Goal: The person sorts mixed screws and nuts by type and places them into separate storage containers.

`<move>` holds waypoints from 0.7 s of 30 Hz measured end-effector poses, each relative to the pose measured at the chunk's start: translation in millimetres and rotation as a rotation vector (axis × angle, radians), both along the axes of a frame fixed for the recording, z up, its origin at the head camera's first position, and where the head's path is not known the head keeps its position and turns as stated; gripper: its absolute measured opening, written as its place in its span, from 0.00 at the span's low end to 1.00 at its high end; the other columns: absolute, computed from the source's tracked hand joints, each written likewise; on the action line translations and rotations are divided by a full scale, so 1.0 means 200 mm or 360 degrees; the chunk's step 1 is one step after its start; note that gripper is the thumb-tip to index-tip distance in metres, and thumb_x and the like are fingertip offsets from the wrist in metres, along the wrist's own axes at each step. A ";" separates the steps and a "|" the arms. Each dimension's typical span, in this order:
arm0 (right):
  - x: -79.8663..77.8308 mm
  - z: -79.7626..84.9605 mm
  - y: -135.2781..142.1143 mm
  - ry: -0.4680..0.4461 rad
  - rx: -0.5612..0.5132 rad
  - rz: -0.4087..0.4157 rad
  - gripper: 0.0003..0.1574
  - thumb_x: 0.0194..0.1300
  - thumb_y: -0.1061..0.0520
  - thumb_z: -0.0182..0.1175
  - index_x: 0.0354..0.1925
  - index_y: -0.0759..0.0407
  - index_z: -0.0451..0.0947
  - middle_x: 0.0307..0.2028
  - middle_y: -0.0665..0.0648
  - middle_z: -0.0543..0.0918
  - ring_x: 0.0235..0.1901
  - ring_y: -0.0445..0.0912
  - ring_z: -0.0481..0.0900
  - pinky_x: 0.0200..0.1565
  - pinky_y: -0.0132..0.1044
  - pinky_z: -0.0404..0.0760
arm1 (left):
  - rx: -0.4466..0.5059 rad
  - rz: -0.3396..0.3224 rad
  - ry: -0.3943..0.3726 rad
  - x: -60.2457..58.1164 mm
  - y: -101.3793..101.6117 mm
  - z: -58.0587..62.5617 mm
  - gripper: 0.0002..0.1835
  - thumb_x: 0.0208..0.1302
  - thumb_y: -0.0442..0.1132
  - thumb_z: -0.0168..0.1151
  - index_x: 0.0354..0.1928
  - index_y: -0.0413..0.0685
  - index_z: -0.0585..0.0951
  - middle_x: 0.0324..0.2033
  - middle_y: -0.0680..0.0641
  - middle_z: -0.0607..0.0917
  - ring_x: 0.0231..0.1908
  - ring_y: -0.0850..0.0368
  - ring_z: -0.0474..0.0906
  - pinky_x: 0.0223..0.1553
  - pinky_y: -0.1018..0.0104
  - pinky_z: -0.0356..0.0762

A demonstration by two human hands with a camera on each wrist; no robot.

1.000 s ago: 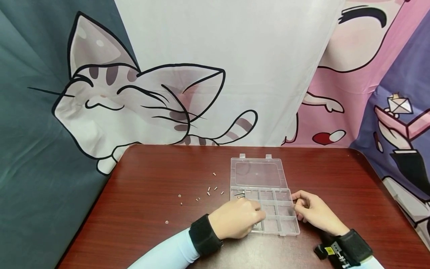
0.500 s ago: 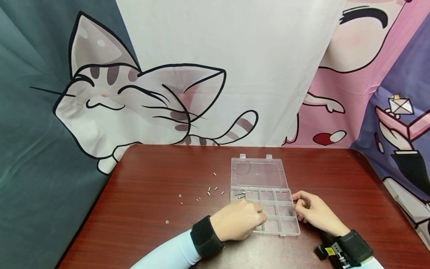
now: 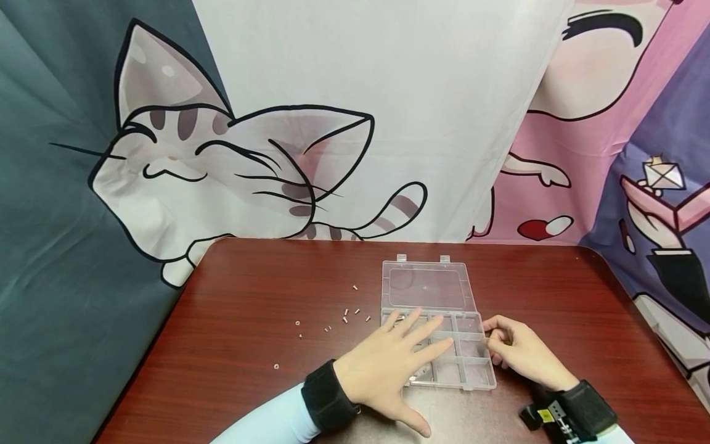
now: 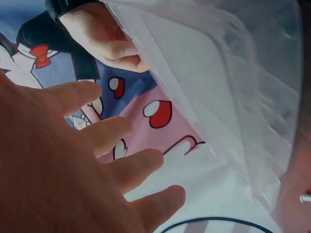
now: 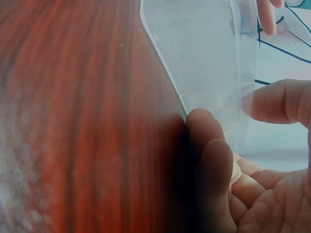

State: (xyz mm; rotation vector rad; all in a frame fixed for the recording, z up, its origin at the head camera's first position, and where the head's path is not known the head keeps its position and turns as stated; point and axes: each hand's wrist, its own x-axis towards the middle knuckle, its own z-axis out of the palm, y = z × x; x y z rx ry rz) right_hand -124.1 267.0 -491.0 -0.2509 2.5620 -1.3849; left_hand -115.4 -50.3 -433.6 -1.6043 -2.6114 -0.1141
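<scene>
A clear plastic compartment box (image 3: 476, 347) lies on the table with its lid (image 3: 426, 285) swung back. My left hand (image 3: 388, 364) spreads its fingers over the left part of the box, with nothing visible between them. It covers several compartments. Metal screws (image 3: 400, 319) show in the upper left compartment, and small metal pieces (image 3: 424, 372) in the lower left one. At the box's right side, my right hand (image 3: 521, 348) holds the edge with bent fingers. In the right wrist view, fingertips (image 5: 206, 126) touch the box's side wall (image 5: 204, 63) close to the table.
Several small screws (image 3: 345, 319) lie loose on the table (image 3: 233, 320), left of the box. Farther left are small rings, one of them a nut or washer (image 3: 276, 366). A printed cloth (image 3: 421, 123) hangs behind the table's far edge.
My left hand, bent with its fingertips down at the lower left compartments before, has lifted and spread its fingers wide. The right hand and the box have stayed in place.
</scene>
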 end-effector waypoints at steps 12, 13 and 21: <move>0.00 -0.01 0.00 0.0011 -0.0004 -0.0002 0.17 0.66 0.59 0.57 0.49 0.67 0.74 0.21 0.54 0.76 0.20 0.43 0.76 0.24 0.39 0.77 | 0.0088 0.0226 -0.0014 -0.07 -0.27 -0.04 0.63 0.43 0.88 0.43 0.79 0.60 0.58 0.78 0.50 0.51 0.75 0.44 0.51 0.70 0.43 0.48; 0.00 -0.01 0.00 0.0009 -0.0002 -0.0001 0.17 0.66 0.58 0.57 0.50 0.67 0.74 0.21 0.54 0.76 0.20 0.43 0.76 0.24 0.39 0.77 | 0.0096 0.0245 -0.0020 -0.08 -0.29 -0.05 0.63 0.43 0.88 0.44 0.78 0.59 0.59 0.78 0.49 0.53 0.75 0.44 0.52 0.70 0.43 0.49; 0.00 -0.01 0.00 0.0011 -0.0008 0.0003 0.16 0.66 0.59 0.56 0.50 0.67 0.74 0.21 0.54 0.76 0.20 0.43 0.75 0.24 0.38 0.77 | 0.0160 0.0355 -0.0023 -0.17 -0.43 -0.07 0.46 0.48 0.72 0.63 0.66 0.52 0.76 0.60 0.47 0.76 0.59 0.53 0.72 0.58 0.55 0.71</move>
